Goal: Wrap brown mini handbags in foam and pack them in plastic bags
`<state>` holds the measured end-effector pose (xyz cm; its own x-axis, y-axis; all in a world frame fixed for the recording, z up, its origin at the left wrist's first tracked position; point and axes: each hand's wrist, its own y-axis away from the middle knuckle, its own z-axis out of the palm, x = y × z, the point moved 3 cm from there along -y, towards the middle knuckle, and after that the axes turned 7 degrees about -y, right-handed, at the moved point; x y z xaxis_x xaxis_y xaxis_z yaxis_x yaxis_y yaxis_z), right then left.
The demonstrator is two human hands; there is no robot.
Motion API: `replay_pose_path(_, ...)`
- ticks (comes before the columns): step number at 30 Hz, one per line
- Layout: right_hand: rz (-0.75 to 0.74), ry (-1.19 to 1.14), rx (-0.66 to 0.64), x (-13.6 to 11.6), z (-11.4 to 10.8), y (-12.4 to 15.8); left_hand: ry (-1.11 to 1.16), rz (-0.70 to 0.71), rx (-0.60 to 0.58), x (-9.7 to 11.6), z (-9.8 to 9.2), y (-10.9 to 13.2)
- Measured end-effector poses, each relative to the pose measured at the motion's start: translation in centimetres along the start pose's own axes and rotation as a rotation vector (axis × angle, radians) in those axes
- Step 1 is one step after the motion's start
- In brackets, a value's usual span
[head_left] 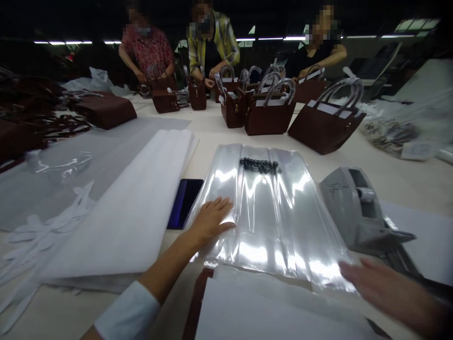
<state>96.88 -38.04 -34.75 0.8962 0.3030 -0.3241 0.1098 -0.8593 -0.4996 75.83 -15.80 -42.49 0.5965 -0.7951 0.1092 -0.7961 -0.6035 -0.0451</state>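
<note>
While your left grip (211, 220) lay flat and released on the left edge of the bags (276, 222), that clear stack sat mid-bench (417, 184), its long axis running away from you toward the far edge. Your right grip (385, 289), blurred, open and holding nothing, hung just off the stack's near right corner; only the left touched it.

Dark hall, strip lights (293, 38), pale table (414, 182)

Three people (212, 45), roughly nine brown handbags (269, 115), one phone (185, 202), one tape dispenser (357, 210), one stack of clear plastic bags (272, 212), one pile of white sheets (134, 208).
</note>
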Motion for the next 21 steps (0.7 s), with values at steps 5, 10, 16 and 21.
replay_pose_path(5, 0.068, 0.000, -0.275, 6.3, 6.3, -3.5, -0.057, 0.110, 0.059, -0.2, -0.1, -0.2)
replay_pose_path(10, -0.032, 0.017, -0.328, 9.1, 10.2, -3.7, -0.176, 0.175, 0.102, -0.7, -1.5, -0.6)
replay_pose_path(16, -0.073, 0.018, -0.373, 8.7, 9.4, -3.7, -0.257, 0.158, 0.170, -2.2, -4.9, -1.4)
replay_pose_path(21, 0.086, -0.137, -0.349, 10.7, 8.1, -4.4, -0.194, 0.302, 0.103, -1.4, -6.3, -0.4)
